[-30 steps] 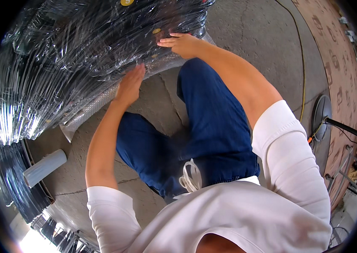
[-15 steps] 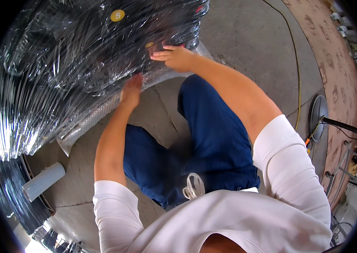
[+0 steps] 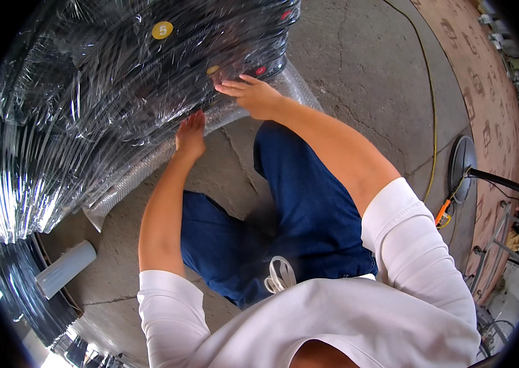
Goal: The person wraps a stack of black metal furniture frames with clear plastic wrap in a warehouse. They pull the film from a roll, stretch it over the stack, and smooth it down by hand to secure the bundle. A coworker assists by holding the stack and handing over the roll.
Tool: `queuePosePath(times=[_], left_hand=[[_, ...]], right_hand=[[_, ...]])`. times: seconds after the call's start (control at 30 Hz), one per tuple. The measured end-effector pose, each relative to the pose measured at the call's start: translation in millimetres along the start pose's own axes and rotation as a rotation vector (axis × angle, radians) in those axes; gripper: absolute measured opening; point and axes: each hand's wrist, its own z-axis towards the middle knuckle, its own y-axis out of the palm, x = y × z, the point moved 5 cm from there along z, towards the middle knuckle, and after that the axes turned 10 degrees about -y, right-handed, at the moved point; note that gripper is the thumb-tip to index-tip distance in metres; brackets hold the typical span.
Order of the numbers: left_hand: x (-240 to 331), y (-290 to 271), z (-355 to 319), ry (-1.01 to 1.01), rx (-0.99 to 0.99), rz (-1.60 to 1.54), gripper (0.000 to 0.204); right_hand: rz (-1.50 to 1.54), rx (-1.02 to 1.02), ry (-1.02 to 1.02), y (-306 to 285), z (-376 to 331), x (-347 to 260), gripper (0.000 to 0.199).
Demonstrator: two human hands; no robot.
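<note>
The wrapped bundle (image 3: 118, 92), a large dark mass swathed in shiny clear plastic film, fills the upper left of the view and rests on the concrete floor (image 3: 357, 67). A sheet of bubble wrap (image 3: 149, 162) lies under its lower edge and sticks out toward the person's knees. A round yellow sticker (image 3: 162, 30) sits high on the film, and a smaller one (image 3: 213, 70) lies just beside the right hand's fingertips.

The left hand (image 3: 190, 134) is flat and open, fingers together and pointing up, pressed against the bundle's lower edge where the film meets the bubble wrap. The right hand (image 3: 252, 95) lies above and to the right of it, palm down, fingers spread and straight, resting on the film near the bundle's right end. Neither hand is closed around anything.

The person wears a white shirt and blue trousers (image 3: 308, 214), legs bent toward the bundle. A grey roll (image 3: 66, 268) lies on the floor at lower left. A yellow cable (image 3: 432, 104) runs across the floor at right, near a round stand base (image 3: 460, 165).
</note>
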Motion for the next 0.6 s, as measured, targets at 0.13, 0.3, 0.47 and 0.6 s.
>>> queuePosePath(times=[0.13,0.3,0.47,0.6], left_hand=[[5,-3,1,-0.034,-0.019,-0.081,0.067],[6,-5,5,-0.025,-0.031,-0.125,0.072],[12,-7,-1,-0.053,0.023,-0.275,0.078],[23,20,8,-0.040,-0.018,-0.217,0.073]], right_hand=[[-0.012,0.065,0.003,11,3,3,0.016],[-0.028,0.050,0.003,8,4,3,0.017],[-0.047,0.028,0.052,-4,6,-4,0.025],[0.043,0.117,0.149,20,12,-12,0.035]])
